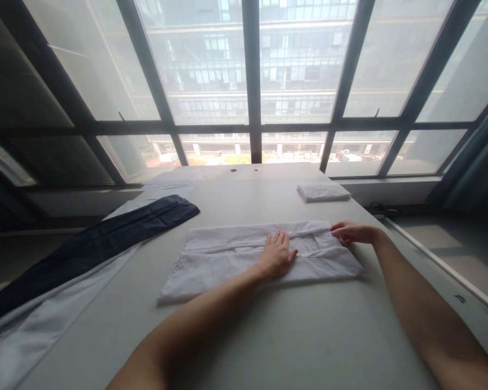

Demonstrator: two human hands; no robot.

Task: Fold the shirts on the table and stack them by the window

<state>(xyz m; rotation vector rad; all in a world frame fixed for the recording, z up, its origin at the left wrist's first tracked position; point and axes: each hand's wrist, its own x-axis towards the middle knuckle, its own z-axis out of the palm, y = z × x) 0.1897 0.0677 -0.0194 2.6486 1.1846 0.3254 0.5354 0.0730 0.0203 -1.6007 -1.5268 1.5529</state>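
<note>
A white cloth point(223, 265), folded into a long rectangle, lies across the table in front of me. Its folded edges meet along the middle, with a few wrinkles towards the right end. My left hand point(277, 255) rests flat on it, right of centre, fingers spread. At the far right corner of the cloth, my right hand point(352, 232) pinches the edge between thumb and fingers. Whether this cloth is a shirt or another garment I cannot tell.
A smaller folded white cloth point(323, 190) lies at the table's back right. Dark navy trousers or similar clothing point(106, 238) and white fabric point(65, 319) stretch along the left side. The white table point(268, 336) reaches towards large windows point(211, 65). A curtain point(467, 157) hangs right.
</note>
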